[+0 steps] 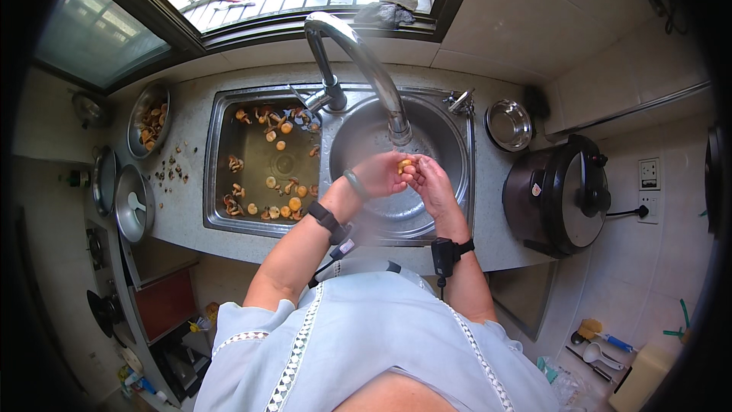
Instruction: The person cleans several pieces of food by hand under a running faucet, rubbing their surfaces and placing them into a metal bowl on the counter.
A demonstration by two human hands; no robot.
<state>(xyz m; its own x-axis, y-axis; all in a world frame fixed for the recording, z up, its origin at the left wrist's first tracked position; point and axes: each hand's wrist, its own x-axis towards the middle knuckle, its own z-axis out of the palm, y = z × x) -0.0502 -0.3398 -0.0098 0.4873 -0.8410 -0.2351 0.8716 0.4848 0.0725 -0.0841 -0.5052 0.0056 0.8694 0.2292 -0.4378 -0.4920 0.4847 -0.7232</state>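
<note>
A small yellow-orange mushroom (pixel 404 166) is pinched between the fingertips of both hands, just below the faucet spout (pixel 400 133). My left hand (pixel 382 176) comes in from the left side, a bangle at its wrist. On the other side, my right hand (pixel 433 184) has its thumb and fingers against the mushroom. Both are over the round steel sink basin (pixel 354 126). Left of it, many more mushrooms (pixel 294 203) float or lie in water in the rectangular sink basin (pixel 210 183). Whether water runs from the spout is unclear.
A steel bowl of mushrooms (pixel 153 126) stands at the counter's left, near dark trimmed scraps (pixel 171 169). In front of it, another metal bowl (pixel 127 223) holds a white spoon (pixel 136 202). To the right are stacked steel bowls (pixel 509 125) and an electric pressure cooker (pixel 557 197).
</note>
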